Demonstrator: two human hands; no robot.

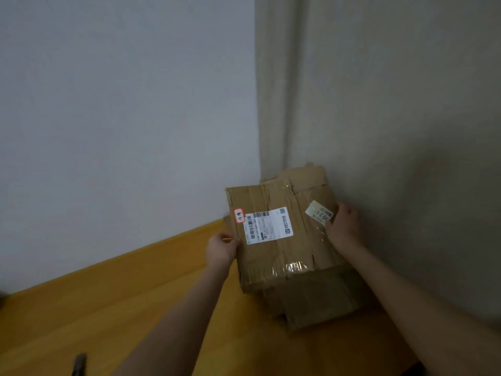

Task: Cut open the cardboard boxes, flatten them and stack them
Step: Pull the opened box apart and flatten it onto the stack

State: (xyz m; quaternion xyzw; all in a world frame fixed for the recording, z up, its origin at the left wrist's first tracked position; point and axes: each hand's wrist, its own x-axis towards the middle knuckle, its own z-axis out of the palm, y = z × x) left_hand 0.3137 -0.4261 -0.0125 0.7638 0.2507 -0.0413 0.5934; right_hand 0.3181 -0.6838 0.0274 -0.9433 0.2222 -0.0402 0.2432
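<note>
Box: a flattened box at centre right of the frame, tilted up towards the corner, held between both hands.
Stack: its lower end lies over the darker cardboard pile lying on the wooden surface.
Left hand: the left hand grips the box's left edge beside the shipping label; a bit of yellow shows in its fingers, and I cannot tell what it is.
Right hand: the right hand grips the right edge, by the small sticker.
Handling: likely light and fairly stiff as a sheet, though it will bend along its creases. The glossy tape looks slick, so bare cardboard on opposite edges is the better hold.
Edges: torn, ragged flaps at the top may catch on the curtain just behind.
Room: wall and curtain close the corner at upper right; open space lies to the lower left, where a dark object, too blurred to name, lies well apart.
</note>
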